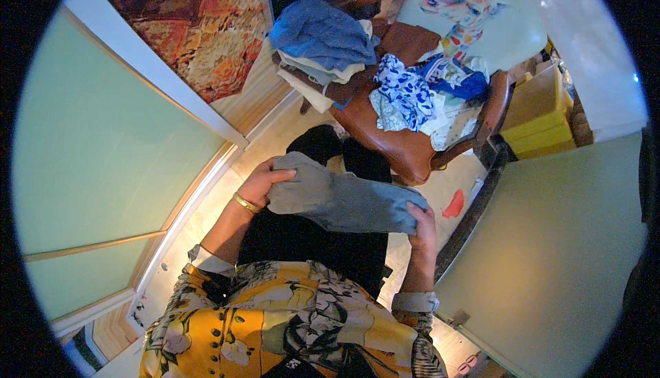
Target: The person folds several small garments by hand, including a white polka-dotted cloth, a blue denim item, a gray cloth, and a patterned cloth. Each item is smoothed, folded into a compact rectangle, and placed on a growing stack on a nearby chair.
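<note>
A folded grey-blue cloth garment point(350, 200) is stretched between my two hands, above my dark trousers. My left hand point(263, 182), with a gold bangle at the wrist, grips its left end, thumb on top. At the other end my right hand point(422, 221) holds the edge, thumb over the cloth. Beyond them stands a brown leather armchair point(397, 153). On its seat lie a blue-and-white patterned cloth point(405, 89) and other crumpled garments. A pile topped by a blue garment point(322, 32) rests at the chair's left side.
A green-panelled sliding door point(113, 146) runs along the left. At right are a frosted glass surface point(546, 244) and a yellow box point(539, 115). A giraffe-printed panel point(495, 17) stands behind the chair. A red scrap point(454, 203) lies on the floor.
</note>
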`<state>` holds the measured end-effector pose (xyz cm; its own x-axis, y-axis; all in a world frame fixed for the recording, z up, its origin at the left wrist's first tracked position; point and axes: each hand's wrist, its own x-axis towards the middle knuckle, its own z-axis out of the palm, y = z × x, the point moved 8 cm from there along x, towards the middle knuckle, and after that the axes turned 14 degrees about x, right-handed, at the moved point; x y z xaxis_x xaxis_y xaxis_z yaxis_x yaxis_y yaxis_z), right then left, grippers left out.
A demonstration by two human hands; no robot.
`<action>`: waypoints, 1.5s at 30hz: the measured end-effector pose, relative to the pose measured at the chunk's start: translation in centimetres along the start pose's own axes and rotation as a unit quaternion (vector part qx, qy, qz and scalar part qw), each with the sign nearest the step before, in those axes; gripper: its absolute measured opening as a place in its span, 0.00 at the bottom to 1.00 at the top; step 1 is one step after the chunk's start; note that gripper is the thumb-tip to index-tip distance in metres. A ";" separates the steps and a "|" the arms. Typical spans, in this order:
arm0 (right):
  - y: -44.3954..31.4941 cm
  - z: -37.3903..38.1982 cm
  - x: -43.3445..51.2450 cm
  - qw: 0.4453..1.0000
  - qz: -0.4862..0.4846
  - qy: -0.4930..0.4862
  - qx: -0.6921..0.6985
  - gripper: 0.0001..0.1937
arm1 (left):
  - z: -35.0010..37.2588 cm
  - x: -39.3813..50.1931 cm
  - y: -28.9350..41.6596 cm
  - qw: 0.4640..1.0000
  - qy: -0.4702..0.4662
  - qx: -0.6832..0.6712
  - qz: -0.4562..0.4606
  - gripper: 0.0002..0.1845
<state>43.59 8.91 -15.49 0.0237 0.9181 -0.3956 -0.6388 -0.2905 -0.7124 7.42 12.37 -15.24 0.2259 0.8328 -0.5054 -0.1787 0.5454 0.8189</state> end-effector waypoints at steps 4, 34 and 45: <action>0.5 5.6 -1.0 0.999 0.009 -0.004 -0.046 0.16 | 4.9 -1.1 3.3 0.997 -0.028 0.023 0.063 0.22; 0.1 14.3 -6.4 0.973 0.034 -0.196 0.118 0.42 | 8.3 -2.4 -2.0 0.995 -0.097 -0.015 0.003 0.21; 2.5 12.8 -1.2 0.997 0.013 -0.053 -0.053 0.40 | 0.1 -0.6 0.5 0.998 -0.037 -0.007 0.047 0.17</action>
<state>32.12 10.55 -9.44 -0.0768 0.9316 -0.3554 -0.5539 -0.3362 -0.7616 7.28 12.10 -14.54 0.2773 0.8713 -0.4048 -0.2157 0.4670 0.8575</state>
